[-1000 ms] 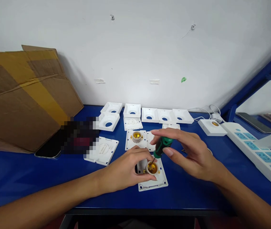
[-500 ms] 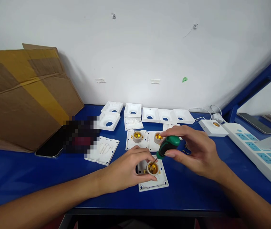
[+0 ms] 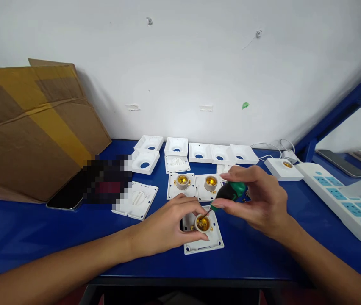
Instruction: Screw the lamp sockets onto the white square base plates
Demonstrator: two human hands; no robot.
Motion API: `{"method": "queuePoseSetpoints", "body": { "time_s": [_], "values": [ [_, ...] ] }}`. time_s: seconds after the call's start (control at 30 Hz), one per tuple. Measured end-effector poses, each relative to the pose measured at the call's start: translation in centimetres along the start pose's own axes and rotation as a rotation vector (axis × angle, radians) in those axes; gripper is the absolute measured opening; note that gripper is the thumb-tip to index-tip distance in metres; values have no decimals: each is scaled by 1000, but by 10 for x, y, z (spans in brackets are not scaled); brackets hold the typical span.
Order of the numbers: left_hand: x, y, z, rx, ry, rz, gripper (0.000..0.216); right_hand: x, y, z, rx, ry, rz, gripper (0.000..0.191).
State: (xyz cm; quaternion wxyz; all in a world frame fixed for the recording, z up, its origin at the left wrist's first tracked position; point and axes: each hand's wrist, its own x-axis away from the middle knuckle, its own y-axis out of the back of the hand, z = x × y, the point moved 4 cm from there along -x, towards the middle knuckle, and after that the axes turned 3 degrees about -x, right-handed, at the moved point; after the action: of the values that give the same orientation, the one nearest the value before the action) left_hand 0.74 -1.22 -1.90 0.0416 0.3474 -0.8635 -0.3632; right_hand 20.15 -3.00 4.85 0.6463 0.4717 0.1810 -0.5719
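Observation:
A white square lamp-socket plate (image 3: 208,242) lies near the front of the blue table (image 3: 24,237), with a round socket (image 3: 202,223) showing brass inside. My left hand (image 3: 168,224) is closed around the socket and plate, pinning them down. My right hand (image 3: 256,203) grips a short screwdriver with a green and black handle (image 3: 231,191). Its thin shaft slants down to the left, and the tip sits inside the socket. Two more plates with brass sockets (image 3: 182,183) (image 3: 210,183) lie just behind.
Several white cover shells with blue holes (image 3: 176,147) line the back by the wall. A flattened cardboard box (image 3: 31,127) leans at the left, a dark phone (image 3: 64,199) lies before it. A white power strip (image 3: 342,203) and a wired socket (image 3: 284,168) sit at the right.
My right hand closed around the screwdriver handle and drew it to the right and lower, tilting the tool flatter. My left hand and the plate stayed put.

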Motion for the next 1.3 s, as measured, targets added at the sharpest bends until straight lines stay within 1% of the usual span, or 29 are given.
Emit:
{"method": "queuePoseSetpoints", "body": {
  "time_s": [0.07, 0.13, 0.23, 0.3, 0.37, 0.43, 0.57, 0.67, 0.77, 0.93, 1.0, 1.03, 1.1, 1.2, 1.3],
  "values": [
    [-1, 1, -1, -9, -4, -4, 32, 4, -2, 3, 94, 31, -78, 33],
    [-2, 1, -3, -22, -7, -4, 28, 7, -5, 7, 145, 77, -96, 32],
    [-2, 1, -5, -35, -4, 11, 26, 5, -7, 11, 152, 150, -55, 32],
    [-2, 2, -4, -31, 5, 7, 28, 1, -5, 10, 122, 148, 16, 27],
    [-1, 2, -3, -23, 12, -5, 32, -5, -1, 7, 69, 106, 98, 21],
    [0, 2, -3, -13, 11, -17, 33, -9, 3, 5, 6, 48, 175, 22],
    [1, 2, -3, -11, 12, -29, 33, -11, 5, 7, -126, -64, 308, 42],
    [0, 2, -3, -15, 21, -29, 33, -12, 5, 8, -178, -138, 341, 47],
    [0, 2, -4, -15, 11, -37, 33, -14, 4, 10, -157, -99, 313, 43],
    [0, 1, -3, -1, -4, -34, 35, -11, 3, 10, -65, 30, 138, 29],
    [1, 1, -3, -1, -4, -31, 35, -10, 4, 10, -4, 91, 119, 29],
    [1, 1, -3, -6, -4, -31, 34, -11, 5, 11, 8, 114, 132, 31],
    [1, 1, -3, -16, -4, -36, 34, -13, 7, 11, -19, 104, 189, 36],
    [1, 1, -3, -15, -3, -28, 34, -17, 10, 10, -163, 17, 238, 41],
    [1, 1, -3, -13, -6, -28, 34, -18, 8, 9, -252, -25, 219, 37]
  ]
}}
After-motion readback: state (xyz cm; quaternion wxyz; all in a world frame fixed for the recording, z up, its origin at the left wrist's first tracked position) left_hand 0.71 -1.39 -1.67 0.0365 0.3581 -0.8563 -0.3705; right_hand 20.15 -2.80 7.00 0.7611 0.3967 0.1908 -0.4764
